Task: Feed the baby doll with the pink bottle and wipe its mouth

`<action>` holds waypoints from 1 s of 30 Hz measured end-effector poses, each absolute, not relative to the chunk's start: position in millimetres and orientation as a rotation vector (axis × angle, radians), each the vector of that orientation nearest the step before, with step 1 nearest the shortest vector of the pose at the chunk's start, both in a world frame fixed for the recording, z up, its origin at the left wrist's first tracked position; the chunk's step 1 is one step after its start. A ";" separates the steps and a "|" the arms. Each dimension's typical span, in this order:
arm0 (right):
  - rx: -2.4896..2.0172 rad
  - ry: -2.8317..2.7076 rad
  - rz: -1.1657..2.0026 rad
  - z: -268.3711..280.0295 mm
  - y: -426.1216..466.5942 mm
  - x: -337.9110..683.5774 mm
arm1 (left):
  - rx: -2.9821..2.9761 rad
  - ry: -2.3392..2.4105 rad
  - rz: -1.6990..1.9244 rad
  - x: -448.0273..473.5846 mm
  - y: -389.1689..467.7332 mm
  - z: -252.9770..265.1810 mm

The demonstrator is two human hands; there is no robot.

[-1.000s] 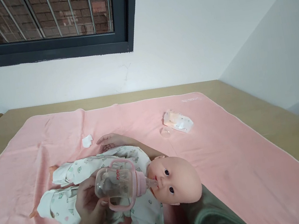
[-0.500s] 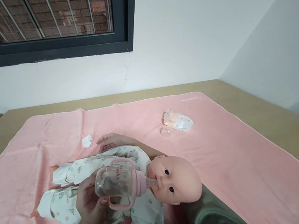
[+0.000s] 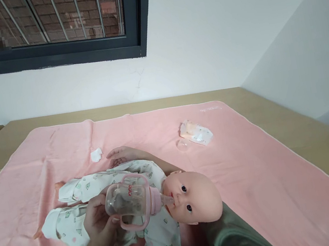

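Observation:
My left hand is closed around the base of a clear baby bottle with a pink collar and pink handles. The bottle lies nearly level, its teat touching the mouth of a baby doll. The doll is on its back in a white printed outfit, head to the right. My right arm, in a green sleeve, passes beneath the doll's head and neck. Beyond the doll's body, my right hand shows with fingers loosely stretched out beside the outfit; part of it is hidden behind the doll.
A pink blanket covers most of the wooden tabletop. Toward the back lie a small white crumpled piece, a clear cap and a soft white packet. A white wall and a dark-framed window stand behind.
Almost nothing differs. The bottle and my left hand have shifted very slightly to the right; the teat stays at the doll's mouth.

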State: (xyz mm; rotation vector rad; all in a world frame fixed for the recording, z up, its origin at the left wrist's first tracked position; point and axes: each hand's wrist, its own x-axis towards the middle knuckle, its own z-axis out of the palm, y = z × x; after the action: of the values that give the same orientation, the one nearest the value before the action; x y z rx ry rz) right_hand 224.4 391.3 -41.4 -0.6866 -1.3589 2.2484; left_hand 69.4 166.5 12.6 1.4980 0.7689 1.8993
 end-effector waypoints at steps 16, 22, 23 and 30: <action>-0.714 -1.329 2.250 -32.6 385.7 226.4 | 1.521 0.861 1.960 67.1 164.8 8.3; -0.697 -1.332 2.249 -35.2 386.5 224.4 | 1.467 0.870 1.944 70.5 165.2 15.5; -0.700 -1.331 2.249 -35.1 386.3 224.2 | 1.462 0.869 1.940 71.1 165.0 16.6; -0.727 -1.295 2.262 -32.1 385.2 224.1 | 1.457 0.876 1.937 70.8 164.7 16.1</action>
State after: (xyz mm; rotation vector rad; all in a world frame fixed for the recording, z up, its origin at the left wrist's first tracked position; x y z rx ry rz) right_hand 224.1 385.2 -32.1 -0.7265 -1.2955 2.2622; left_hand 70.8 164.7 16.1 1.4573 0.8763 1.9369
